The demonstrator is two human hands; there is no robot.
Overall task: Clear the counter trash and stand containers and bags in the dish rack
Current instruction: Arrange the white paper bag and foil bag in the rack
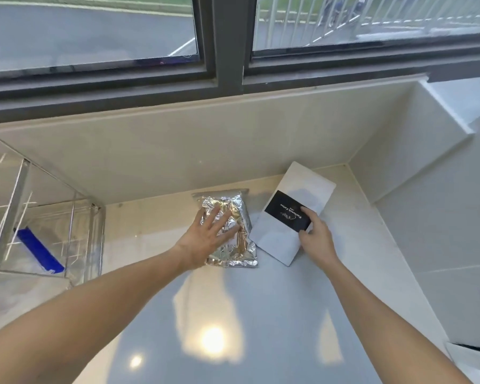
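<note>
A crinkled silver foil bag (234, 214) lies flat on the pale counter (261, 314) near the back wall. My left hand (205, 236) rests on it, palm down, fingers spread. Right beside it a white coffee bag (277, 239) with a black label (287, 214) lies flat, its far end leaning into the corner. My right hand (315, 234) pinches the near right edge of that white bag, with the thumb on the black label. The metal wire dish rack (78, 217) stands at the left, holding a blue and clear item (39, 252).
A dark-framed window (227, 62) runs above the tiled backsplash. A side wall closes the counter on the right. Something white and black (471, 358) shows at the bottom right corner. Ceiling lights glare off the counter in front of me.
</note>
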